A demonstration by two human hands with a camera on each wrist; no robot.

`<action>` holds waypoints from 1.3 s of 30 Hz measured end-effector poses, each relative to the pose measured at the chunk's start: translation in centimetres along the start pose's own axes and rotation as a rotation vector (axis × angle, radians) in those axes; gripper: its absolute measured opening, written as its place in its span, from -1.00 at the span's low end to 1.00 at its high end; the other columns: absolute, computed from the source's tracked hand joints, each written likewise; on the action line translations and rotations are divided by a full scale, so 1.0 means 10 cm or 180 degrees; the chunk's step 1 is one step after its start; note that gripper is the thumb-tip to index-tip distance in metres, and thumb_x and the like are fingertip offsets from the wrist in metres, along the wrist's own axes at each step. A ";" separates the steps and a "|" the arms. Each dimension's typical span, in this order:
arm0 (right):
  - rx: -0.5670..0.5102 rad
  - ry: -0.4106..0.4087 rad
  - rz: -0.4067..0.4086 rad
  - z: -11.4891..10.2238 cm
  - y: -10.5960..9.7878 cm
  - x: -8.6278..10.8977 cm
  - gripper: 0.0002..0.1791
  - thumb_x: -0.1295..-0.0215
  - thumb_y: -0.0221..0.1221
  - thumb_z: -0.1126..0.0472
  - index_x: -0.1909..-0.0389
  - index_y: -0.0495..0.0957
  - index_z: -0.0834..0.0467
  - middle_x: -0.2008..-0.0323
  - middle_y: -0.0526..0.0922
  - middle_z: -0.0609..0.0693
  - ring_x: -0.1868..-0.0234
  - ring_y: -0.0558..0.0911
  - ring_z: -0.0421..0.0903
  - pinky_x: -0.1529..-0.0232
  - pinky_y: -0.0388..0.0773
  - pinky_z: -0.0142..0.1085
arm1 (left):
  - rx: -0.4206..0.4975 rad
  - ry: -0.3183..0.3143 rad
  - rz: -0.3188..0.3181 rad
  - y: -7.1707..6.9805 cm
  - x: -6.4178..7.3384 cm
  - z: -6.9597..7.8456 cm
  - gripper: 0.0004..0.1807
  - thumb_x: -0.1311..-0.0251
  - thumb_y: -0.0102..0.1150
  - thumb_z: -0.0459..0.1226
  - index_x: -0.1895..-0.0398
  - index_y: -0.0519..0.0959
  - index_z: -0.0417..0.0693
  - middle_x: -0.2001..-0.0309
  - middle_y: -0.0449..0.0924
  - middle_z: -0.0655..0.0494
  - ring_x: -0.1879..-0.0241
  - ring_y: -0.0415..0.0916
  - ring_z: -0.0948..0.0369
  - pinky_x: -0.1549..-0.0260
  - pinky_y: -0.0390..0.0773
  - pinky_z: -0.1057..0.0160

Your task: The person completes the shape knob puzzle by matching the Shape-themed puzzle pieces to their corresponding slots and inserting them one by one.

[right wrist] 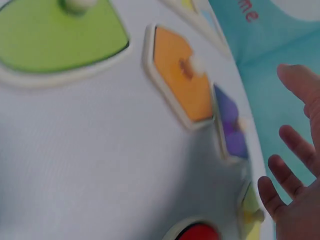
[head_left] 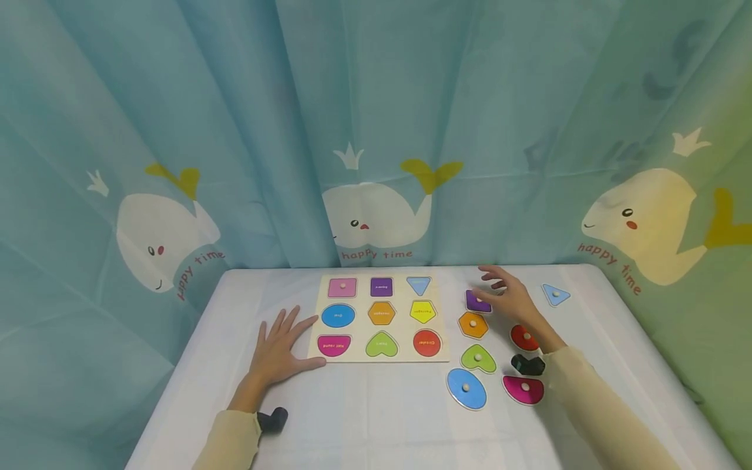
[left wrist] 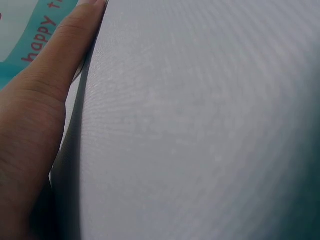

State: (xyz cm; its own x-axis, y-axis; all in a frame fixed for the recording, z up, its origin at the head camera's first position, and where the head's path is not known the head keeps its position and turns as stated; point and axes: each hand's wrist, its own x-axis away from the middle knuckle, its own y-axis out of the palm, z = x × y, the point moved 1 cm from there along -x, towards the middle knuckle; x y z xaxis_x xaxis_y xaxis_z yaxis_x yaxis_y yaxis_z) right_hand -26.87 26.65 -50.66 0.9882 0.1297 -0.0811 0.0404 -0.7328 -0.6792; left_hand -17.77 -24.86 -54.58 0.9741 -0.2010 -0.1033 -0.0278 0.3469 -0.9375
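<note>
The left hand is lying with its fingers spread, and the index fingertip and thumb are reaching the left edge and lower left corner of the puzzle board. The right hand is hovering to the right of the board with its fingers parted and loosely bent, pinching nothing, just beside the purple square. Whether a fingertip is touching that square, I cannot tell.

The board is lying flat, and a knobbed pink rectangle is sitting in its far left slot; the other eight slots are showing their coloured shapes and printed words.

Nearest the body from the purple square, the orange hexagon, green heart and blue oval are lying in a row. Further right, the red circle is resting near the right forearm and the magenta half round is lying below it. A yellow piece is showing near the right hand in the right wrist view. Beyond that hand, the blue triangle is lying apart.

Everything is resting on a white table, and a whale-print curtain is hanging behind.
</note>
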 end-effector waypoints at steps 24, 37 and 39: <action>0.0166 -0.0040 -0.0003 0.19 0.08 0.06 -0.77 -0.33 0.37 0.24 0.06 0.72 0.25 -0.14 0.59 0.34 -0.22 0.47 0.33 -0.27 0.44 0.27 | 0.0023 -0.0008 -0.0013 0.01 0.00 0.00 0.06 0.13 0.44 0.34 -0.51 0.37 0.23 -0.60 0.10 -0.15 -0.58 -0.11 -0.25 -0.38 -0.23 -0.55; 0.0236 -0.0019 0.0007 0.18 0.09 0.05 -0.82 -0.35 0.34 0.28 0.10 0.74 0.27 -0.14 0.58 0.35 -0.25 0.44 0.35 -0.30 0.41 0.28 | 0.0031 -0.0014 -0.0022 0.00 0.00 0.01 0.06 0.12 0.43 0.34 -0.52 0.37 0.23 -0.60 0.09 -0.15 -0.58 -0.13 -0.25 -0.39 -0.24 -0.54; 0.0239 -0.0008 0.0010 0.18 0.09 0.05 -0.83 -0.35 0.34 0.27 0.11 0.74 0.26 -0.14 0.58 0.35 -0.25 0.43 0.35 -0.30 0.41 0.28 | 0.0029 -0.0003 -0.0009 0.00 0.00 0.02 0.06 0.12 0.43 0.35 -0.51 0.37 0.22 -0.59 0.10 -0.16 -0.58 -0.12 -0.26 -0.38 -0.24 -0.55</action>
State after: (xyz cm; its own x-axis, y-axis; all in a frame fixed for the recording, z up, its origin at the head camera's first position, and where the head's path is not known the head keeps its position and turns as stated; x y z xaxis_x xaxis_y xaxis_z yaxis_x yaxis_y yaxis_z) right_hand -26.58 27.23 -52.63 0.9880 0.1291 -0.0851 0.0259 -0.6810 -0.7318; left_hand -17.68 -24.70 -54.50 0.9744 -0.2013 -0.1004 -0.0231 0.3547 -0.9347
